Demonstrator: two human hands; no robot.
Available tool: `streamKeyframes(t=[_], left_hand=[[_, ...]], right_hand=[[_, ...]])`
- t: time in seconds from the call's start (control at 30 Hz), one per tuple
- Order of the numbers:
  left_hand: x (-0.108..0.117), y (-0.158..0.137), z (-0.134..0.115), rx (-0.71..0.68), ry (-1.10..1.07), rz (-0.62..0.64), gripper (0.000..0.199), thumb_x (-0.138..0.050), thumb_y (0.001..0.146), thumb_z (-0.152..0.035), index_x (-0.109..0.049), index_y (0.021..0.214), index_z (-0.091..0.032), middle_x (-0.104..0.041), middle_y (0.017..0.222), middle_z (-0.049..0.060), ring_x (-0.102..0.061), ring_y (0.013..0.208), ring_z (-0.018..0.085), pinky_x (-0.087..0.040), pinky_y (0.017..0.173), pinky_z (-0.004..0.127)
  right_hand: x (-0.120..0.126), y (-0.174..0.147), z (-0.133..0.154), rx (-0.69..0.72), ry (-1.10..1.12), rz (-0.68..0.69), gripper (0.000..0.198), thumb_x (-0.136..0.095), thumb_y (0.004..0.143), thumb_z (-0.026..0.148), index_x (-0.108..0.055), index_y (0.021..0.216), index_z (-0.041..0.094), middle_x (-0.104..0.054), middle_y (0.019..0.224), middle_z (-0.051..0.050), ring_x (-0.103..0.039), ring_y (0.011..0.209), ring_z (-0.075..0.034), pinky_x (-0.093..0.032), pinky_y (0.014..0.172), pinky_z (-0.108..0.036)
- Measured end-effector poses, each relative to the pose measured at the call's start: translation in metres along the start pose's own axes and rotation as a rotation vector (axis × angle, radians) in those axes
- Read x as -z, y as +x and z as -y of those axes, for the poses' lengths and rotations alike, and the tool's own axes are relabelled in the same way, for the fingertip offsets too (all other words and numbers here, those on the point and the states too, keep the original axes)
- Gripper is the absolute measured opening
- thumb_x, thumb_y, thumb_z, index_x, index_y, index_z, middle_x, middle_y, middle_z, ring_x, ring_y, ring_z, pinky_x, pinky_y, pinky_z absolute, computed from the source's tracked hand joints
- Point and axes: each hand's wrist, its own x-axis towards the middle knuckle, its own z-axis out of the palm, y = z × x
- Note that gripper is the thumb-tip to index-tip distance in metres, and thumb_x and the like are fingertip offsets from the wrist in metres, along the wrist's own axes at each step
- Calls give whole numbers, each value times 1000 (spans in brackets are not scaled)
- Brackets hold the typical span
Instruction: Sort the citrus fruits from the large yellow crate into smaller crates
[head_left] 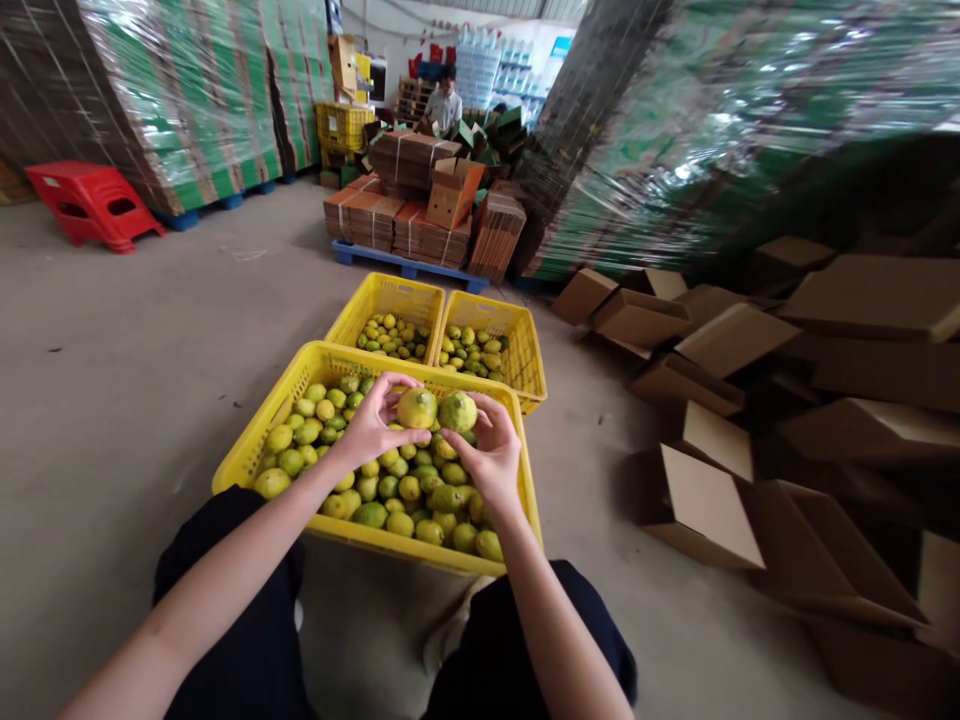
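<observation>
My left hand (pixel 381 424) grips a yellow-green lemon (pixel 417 408) between thumb and fingers. Close beside it, my right hand (pixel 489 446) is closed on a greener lemon (pixel 457 411). Both fruits are held up side by side over a large yellow crate (pixel 262 425), their nippled ends showing. Many yellow and green lemons (pixel 409 488) fill that crate, which stands on the floor in front of my knees. My hands and forearms hide part of its contents.
Behind stand two smaller yellow crates, left (pixel 349 305) and right (pixel 534 365), partly filled with lemons. Open cardboard boxes (pixel 712 500) crowd the right. Flattened cartons (pixel 367 220) lie on a blue pallet (pixel 409 265). A red stool (pixel 94 200) is at left; a person (pixel 445 105) is far back.
</observation>
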Motion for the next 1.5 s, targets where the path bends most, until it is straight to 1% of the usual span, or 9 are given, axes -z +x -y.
streamKeyframes(t=[0.2, 0.47, 0.63, 0.73, 0.83, 0.97, 1.1, 1.33, 1.5], left_hand=[[0, 4, 7, -16, -101, -15, 62, -93, 51, -19, -56, 100, -21, -63, 114, 5, -64, 100, 19, -52, 86, 29], [3, 7, 4, 90, -222, -21, 64, -95, 46, -21, -59, 99, -20, -62, 103, 2, -62, 88, 14, -51, 81, 25], [8, 7, 13, 171, -264, 19, 71, -91, 53, -52, -59, 107, -19, -66, 103, 6, -67, 91, 19, -55, 73, 26], [10, 4, 19, 287, -243, 94, 75, -78, 59, -71, -59, 110, -19, -69, 98, 8, -71, 81, 24, -56, 61, 29], [10, 2, 21, 323, -186, 101, 74, -69, 66, -76, -58, 113, -18, -69, 83, 7, -70, 68, 23, -51, 50, 27], [6, 4, 18, 308, -151, 67, 72, -67, 69, -74, -59, 113, -17, -66, 74, 3, -61, 51, 15, -44, 43, 24], [3, 5, 16, 300, -206, 7, 63, -73, 66, -69, -65, 103, -18, -64, 72, 1, -53, 50, 11, -46, 44, 23], [-1, 7, 10, 351, -392, -86, 38, -77, 76, -40, -68, 105, -16, -72, 87, 5, -67, 73, 18, -55, 60, 24], [-1, 14, 5, 461, -599, -241, 23, -59, 89, -17, -65, 110, -14, -74, 102, 9, -72, 91, 21, -59, 79, 31]], right_hand=[[-1, 1, 3, -86, 115, -14, 47, -88, 61, 19, -66, 102, 26, -72, 103, 0, -67, 98, -21, -53, 91, -36], [-1, -1, 4, -185, 226, 0, 45, -88, 64, 25, -65, 103, 28, -73, 102, 1, -68, 86, -18, -56, 81, -32], [0, 0, 2, -340, 262, 51, 51, -85, 66, 42, -61, 108, 26, -72, 88, 0, -68, 72, -19, -58, 65, -33], [0, -1, 3, -469, 290, 101, 54, -79, 67, 57, -58, 106, 26, -66, 70, 3, -62, 52, -18, -51, 45, -31], [0, -2, 4, -495, 298, 111, 53, -76, 67, 62, -55, 99, 26, -62, 64, 4, -61, 49, -18, -46, 38, -28], [-1, -2, 4, -491, 313, 78, 53, -80, 64, 60, -52, 95, 26, -60, 62, 7, -55, 44, -14, -46, 37, -27], [-1, -1, 4, -479, 327, 51, 53, -83, 62, 57, -54, 93, 26, -59, 61, 8, -50, 42, -11, -47, 40, -27], [-3, -1, 6, -479, 361, -8, 44, -84, 64, 45, -58, 92, 25, -70, 78, 4, -65, 65, -17, -54, 61, -31], [0, 8, 1, -524, 479, -31, 31, -75, 68, 35, -61, 95, 26, -72, 92, 2, -69, 88, -21, -58, 75, -35]])
